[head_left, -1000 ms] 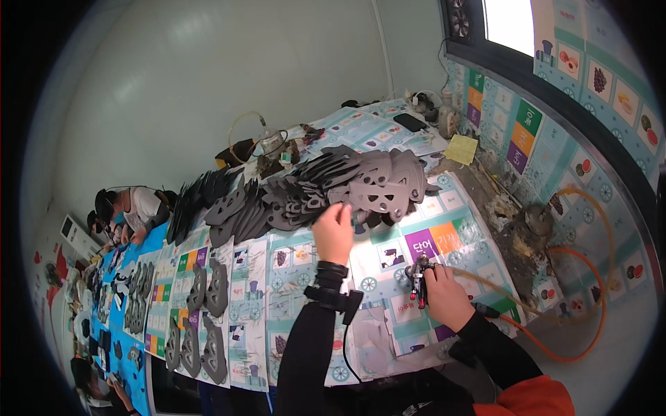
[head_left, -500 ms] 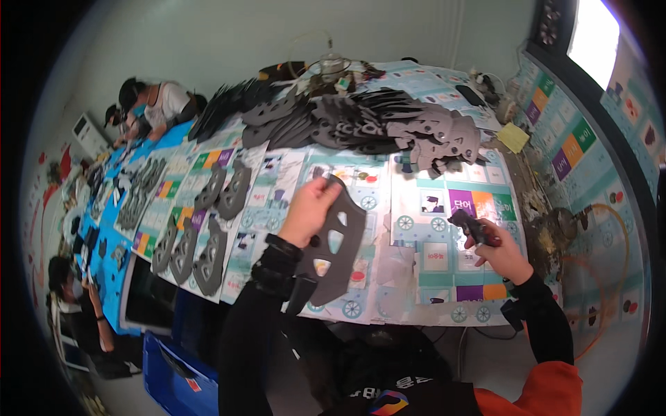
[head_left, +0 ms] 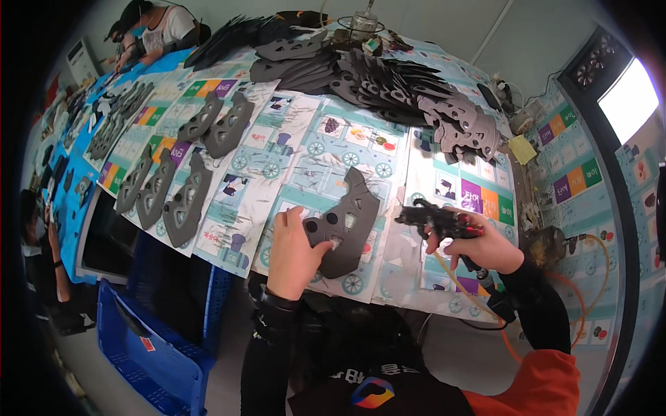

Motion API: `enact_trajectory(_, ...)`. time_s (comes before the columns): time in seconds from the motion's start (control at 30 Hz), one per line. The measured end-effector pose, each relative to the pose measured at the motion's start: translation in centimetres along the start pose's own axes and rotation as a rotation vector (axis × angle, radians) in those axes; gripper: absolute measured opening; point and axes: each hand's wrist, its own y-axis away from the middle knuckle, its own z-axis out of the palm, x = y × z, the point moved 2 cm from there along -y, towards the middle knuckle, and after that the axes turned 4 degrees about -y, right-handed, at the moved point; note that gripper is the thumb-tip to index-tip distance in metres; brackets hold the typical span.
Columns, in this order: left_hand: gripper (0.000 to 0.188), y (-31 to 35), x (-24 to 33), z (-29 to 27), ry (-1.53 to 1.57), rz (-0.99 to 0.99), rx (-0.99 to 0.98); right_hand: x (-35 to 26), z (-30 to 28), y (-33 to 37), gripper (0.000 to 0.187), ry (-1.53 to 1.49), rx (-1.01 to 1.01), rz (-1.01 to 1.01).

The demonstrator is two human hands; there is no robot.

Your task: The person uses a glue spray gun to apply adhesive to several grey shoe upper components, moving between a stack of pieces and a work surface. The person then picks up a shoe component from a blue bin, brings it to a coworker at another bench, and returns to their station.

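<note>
On the papered table lies a dark grey curved panel (head_left: 356, 223) with cut-out windows and two round black spots. My left hand (head_left: 295, 251) grips its left edge, thumb over the lower part of the panel. My right hand (head_left: 489, 244) is wrapped round a small dark spray gun (head_left: 431, 219) with a thin hose. The gun's nozzle end points left at the panel, with a gap between them. Several similar grey panels (head_left: 187, 199) lie in rows to the left. A large heap of panels (head_left: 395, 87) is piled toward the back.
A blue plastic crate (head_left: 149, 360) stands below the table's left front edge. Hoses (head_left: 586, 291) hang at the right by the wall. A glass jar (head_left: 363, 26) stands at the back. Co-workers (head_left: 163, 31) sit along the blue-topped table (head_left: 75, 243) at the left.
The panel has gone from being held at its upper end to lying on the paper, and my left hand now grips its left edge. The spray gun has moved left, closer to it.
</note>
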Motion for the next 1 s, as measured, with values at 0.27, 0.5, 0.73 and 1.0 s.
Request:
enact_trajectory(0.27,0.060,0.4,1.7,1.1,-0.081,0.052,-0.062,-1.9,1.9,-1.1,0.043,0.110,-0.172,0.024)
enact_trajectory(0.5,0.040,-1.0,0.9,1.2,0.182,0.053,-0.197,-2.6,3.5,-0.9,0.039,0.089,-0.192,0.140)
enact_trajectory(0.73,0.036,1.0,0.6,2.2,0.310,-0.002,0.088,-2.6,5.7,-2.4,0.022,0.332,-0.234,0.210)
enact_trajectory(1.0,0.033,1.1,0.0,2.8,0.221,0.150,0.146,-3.0,6.9,-4.4,0.022,0.395,-0.276,0.357)
